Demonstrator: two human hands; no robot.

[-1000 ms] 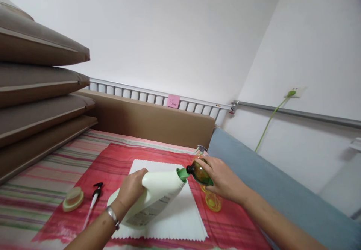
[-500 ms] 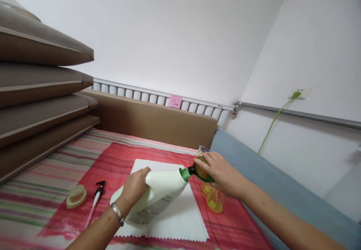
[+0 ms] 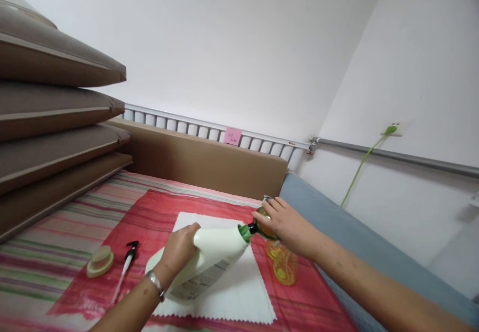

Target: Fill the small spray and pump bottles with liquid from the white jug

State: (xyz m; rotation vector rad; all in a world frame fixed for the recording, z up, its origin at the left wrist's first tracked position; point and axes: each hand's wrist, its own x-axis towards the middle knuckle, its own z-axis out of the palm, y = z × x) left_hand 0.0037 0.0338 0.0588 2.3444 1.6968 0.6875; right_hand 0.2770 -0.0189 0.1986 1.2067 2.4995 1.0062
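My left hand (image 3: 179, 248) is wrapped round the neck of a large pale-green bottle (image 3: 209, 262), tilted with its green spout (image 3: 245, 232) pointing right. My right hand (image 3: 282, 224) is closed round a small amber-green bottle (image 3: 264, 228), held on its side so its dark mouth meets the spout. Both bottles hang just above a white cloth (image 3: 232, 292) with a zigzag edge. A clear yellow bottle (image 3: 282, 264) lies on the red mat below my right wrist.
A pale round cap (image 3: 99, 261) and a black pump head with a white tube (image 3: 125, 264) lie on the red striped mat (image 3: 149, 212) at the left. Stacked brown cushions (image 3: 56, 122) rise on the left. A grey-blue cushion (image 3: 355, 257) borders the right.
My right hand has tipped the small bottle a little further and shifted slightly up and left against the spout. The large bottle has barely moved.
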